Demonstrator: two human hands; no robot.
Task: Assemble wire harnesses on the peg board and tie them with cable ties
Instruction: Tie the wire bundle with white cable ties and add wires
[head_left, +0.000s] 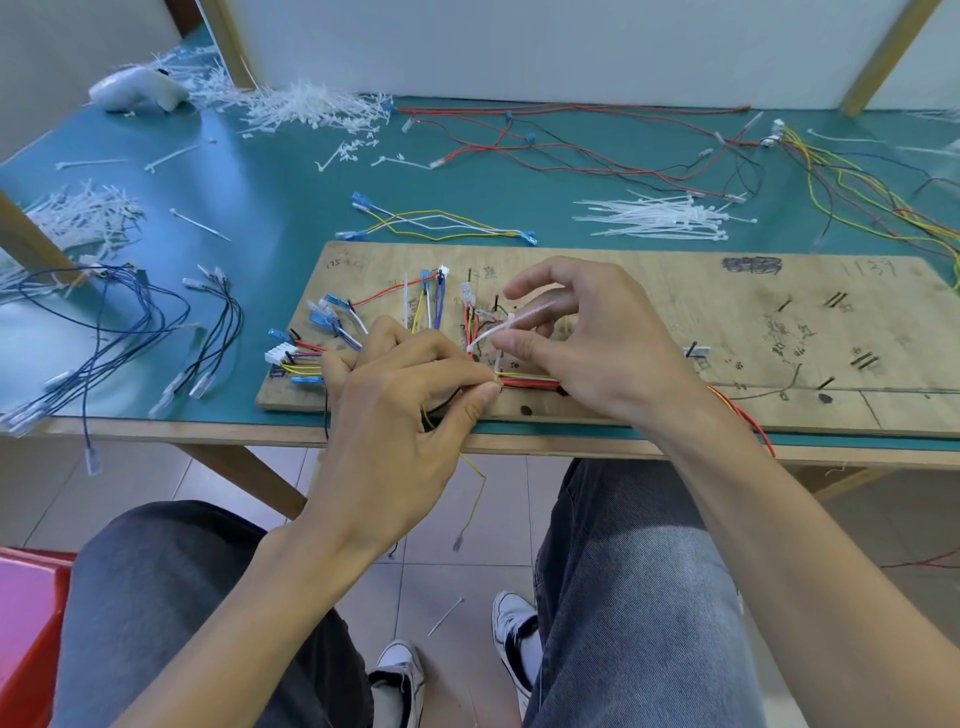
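The wooden peg board (675, 322) lies flat along the near edge of the green table (291, 208), about at the middle of this edge. On the left part of the board a wire harness (524, 382) of red, yellow, black and blue wires is laid between the pegs, and some of its wires hang down over the near edge. The left hand (400, 410) is above the near edge of the board; its fingers (478, 402) are curled, and the thumb and forefinger pinch the wire harness at one spot. The right hand (587, 343) is just beside it, over the board. Its thumb and bent fingers (519, 344) pinch a white cable tie (498, 327), which stands over the harness close to the pinched spot, while the forefinger is more stretched out. A heap of cable ties (660, 218) lies behind the board, toward the right edge. Long red and black wires (571, 150) are spread along the far edge. Short yellow and white wires (436, 223) lie just behind the board. Blue and black wires (130, 322) lie near the left edge, and cut tie pieces (311, 109) are piled near the far left corner.
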